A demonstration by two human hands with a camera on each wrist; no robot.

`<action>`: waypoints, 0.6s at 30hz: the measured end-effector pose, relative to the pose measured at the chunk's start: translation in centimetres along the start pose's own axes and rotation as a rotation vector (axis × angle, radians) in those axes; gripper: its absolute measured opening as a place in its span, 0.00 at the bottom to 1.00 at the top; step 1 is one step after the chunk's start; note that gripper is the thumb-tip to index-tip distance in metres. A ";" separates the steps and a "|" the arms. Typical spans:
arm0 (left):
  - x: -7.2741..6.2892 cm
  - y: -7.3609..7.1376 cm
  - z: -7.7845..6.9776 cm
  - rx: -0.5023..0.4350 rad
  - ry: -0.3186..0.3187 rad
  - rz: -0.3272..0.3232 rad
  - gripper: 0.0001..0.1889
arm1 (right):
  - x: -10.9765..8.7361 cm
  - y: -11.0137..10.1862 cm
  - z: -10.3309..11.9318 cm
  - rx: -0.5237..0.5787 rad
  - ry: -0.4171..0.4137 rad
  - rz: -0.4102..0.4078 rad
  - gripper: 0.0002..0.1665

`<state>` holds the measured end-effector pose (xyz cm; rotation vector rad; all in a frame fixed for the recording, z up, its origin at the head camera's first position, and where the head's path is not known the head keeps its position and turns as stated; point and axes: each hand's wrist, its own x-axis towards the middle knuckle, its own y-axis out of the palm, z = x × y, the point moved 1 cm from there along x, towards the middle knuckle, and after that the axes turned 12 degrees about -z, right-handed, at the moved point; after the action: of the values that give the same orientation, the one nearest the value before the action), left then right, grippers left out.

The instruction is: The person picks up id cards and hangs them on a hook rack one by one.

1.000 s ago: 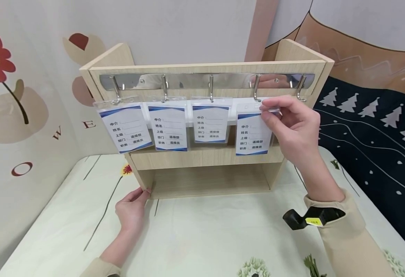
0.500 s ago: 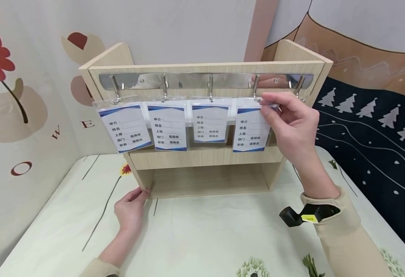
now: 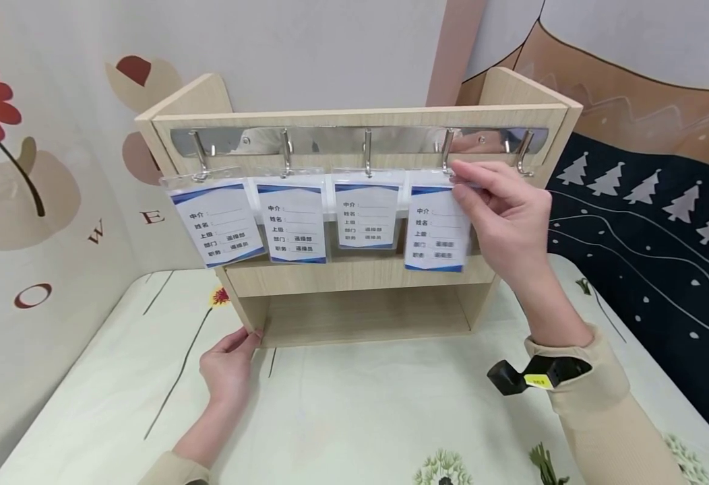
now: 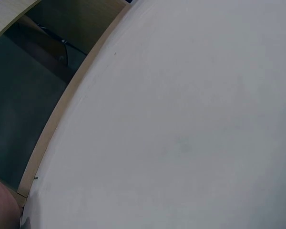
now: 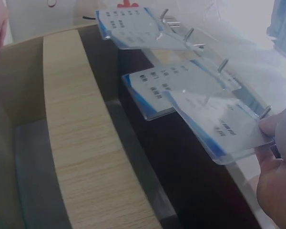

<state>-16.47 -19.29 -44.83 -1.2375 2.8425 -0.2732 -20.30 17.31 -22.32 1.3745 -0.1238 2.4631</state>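
My right hand [image 3: 506, 219] pinches the upper right corner of a clear badge holder [image 3: 435, 232] with a white and blue card in it. The holder's top edge is at the fourth hook [image 3: 447, 149]; whether the hook passes through its slot is hidden by the fingertips and glare. Three more badge holders, the left one [image 3: 218, 223] tilted, the second [image 3: 291, 225] and the third [image 3: 367, 215], hang from the hooks to the left. My left hand [image 3: 230, 364] grips the lower left corner of the wooden shelf [image 3: 360, 276].
A metal strip [image 3: 330, 140] with several hooks runs along the shelf's upper board. The rightmost hook [image 3: 523, 151] bears nothing. Beneath the shelf is a pale flowered cloth [image 3: 342, 411]. Patterned curtains stand behind and to the sides.
My right hand has moved slightly left and up with the badge holder, bringing its top edge to the fourth hook. The holder's lower end swings a little. My left hand stays at the shelf corner.
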 end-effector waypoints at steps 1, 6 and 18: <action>0.0 0.0 -0.1 -0.002 -0.003 0.003 0.17 | 0.0 0.0 -0.1 -0.017 0.010 0.006 0.16; -0.1 0.1 -0.2 0.002 0.000 0.006 0.17 | 0.0 0.0 -0.3 -0.025 0.027 0.014 0.17; 0.0 0.1 -0.1 0.005 -0.010 -0.002 0.18 | -0.2 -0.5 -0.6 -0.040 -0.033 0.049 0.20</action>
<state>-16.55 -19.22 -44.75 -1.2376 2.8302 -0.2735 -20.55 17.83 -22.87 1.4115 -0.2164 2.4645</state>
